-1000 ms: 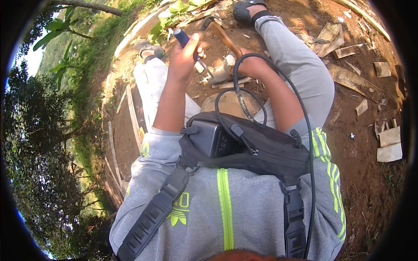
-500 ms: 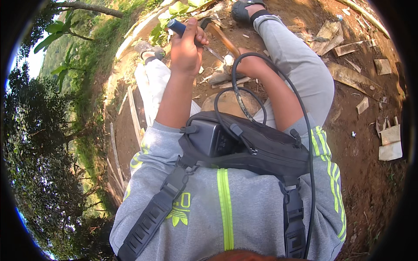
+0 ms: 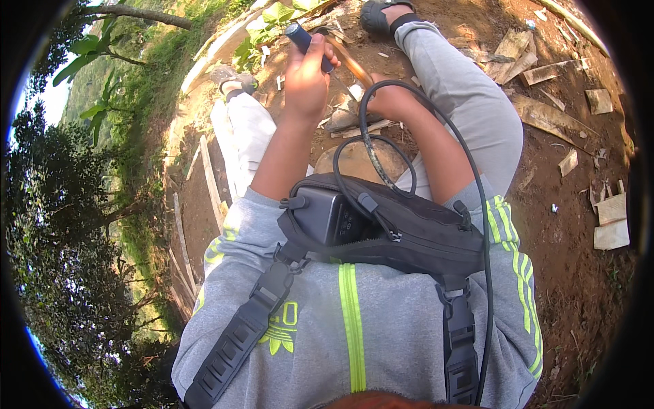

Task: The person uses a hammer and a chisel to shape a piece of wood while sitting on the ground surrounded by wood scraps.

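Observation:
My left hand [image 3: 306,80] is closed round the dark blue handle of a chisel [image 3: 298,37], held upright and tilted. Its thin metal shaft runs down toward a pale chip, and its tip is hard to make out. My right hand [image 3: 390,101] grips the wooden handle of a hammer [image 3: 353,65]. The dark hammer head lies up and left of that hand, close beside the chisel handle. Below both hands, a greyish block [image 3: 343,120] rests on the ground between my legs. Nearer to me is a rounded tan piece [image 3: 354,162], partly hidden by the cable and bag.
A black bag [image 3: 409,238] with a dark device [image 3: 317,217] is strapped at my chest. A black cable [image 3: 486,286] loops over my right wrist. Wood offcuts [image 3: 545,116] litter the soil at right; long strips [image 3: 211,180] lie at left. Plants grow beyond.
My left hand has shifted slightly right and down, turning the chisel more upright. The right hand and hammer stay nearly in place.

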### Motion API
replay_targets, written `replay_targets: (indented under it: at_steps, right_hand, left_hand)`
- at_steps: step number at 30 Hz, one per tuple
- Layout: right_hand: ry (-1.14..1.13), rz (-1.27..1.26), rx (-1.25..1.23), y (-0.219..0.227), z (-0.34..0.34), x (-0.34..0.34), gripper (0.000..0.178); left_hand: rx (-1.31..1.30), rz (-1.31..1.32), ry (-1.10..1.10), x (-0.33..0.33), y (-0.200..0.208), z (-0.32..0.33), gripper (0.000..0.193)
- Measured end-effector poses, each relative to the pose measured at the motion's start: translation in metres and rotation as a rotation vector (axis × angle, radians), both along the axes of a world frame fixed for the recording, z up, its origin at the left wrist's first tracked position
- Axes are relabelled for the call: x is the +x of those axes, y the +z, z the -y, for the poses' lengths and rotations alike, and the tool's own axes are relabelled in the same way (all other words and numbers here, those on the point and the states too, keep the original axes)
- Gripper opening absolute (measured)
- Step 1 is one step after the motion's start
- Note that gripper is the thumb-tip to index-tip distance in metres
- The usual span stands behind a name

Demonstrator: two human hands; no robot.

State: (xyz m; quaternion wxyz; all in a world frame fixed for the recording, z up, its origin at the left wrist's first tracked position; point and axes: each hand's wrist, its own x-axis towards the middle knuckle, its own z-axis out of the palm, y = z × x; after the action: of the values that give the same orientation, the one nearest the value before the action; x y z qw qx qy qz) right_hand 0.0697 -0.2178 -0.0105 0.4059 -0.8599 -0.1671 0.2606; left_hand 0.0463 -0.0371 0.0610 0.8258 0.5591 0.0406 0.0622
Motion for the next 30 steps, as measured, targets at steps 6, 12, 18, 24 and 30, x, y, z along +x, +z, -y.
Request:
replay_targets:
  at_steps: [6, 12, 18, 24, 30]
  right_hand:
    - [0.023, 0.04, 0.011, -0.008, 0.0, 0.002, 0.041]
    - [-0.02, 0.092, 0.051, -0.029, -0.001, 0.002, 0.044]
    - [0.0, 0.059, 0.016, -0.028, -0.002, 0.002, 0.047]
    - [0.025, 0.034, 0.008, -0.027, 0.0, 0.003, 0.048]
    - [0.046, 0.048, -0.013, -0.031, -0.002, 0.005, 0.048]
  left_hand:
    - [0.058, -0.015, 0.018, -0.001, 0.0, 0.006, 0.018]
    - [0.071, -0.013, 0.013, -0.001, 0.007, 0.012, 0.022]
    - [0.054, 0.003, -0.035, -0.001, 0.005, 0.009, 0.021]
    - [0.027, 0.01, -0.064, -0.003, 0.006, 0.01, 0.021]
    - [0.134, -0.011, -0.056, -0.006, 0.009, 0.014, 0.021]
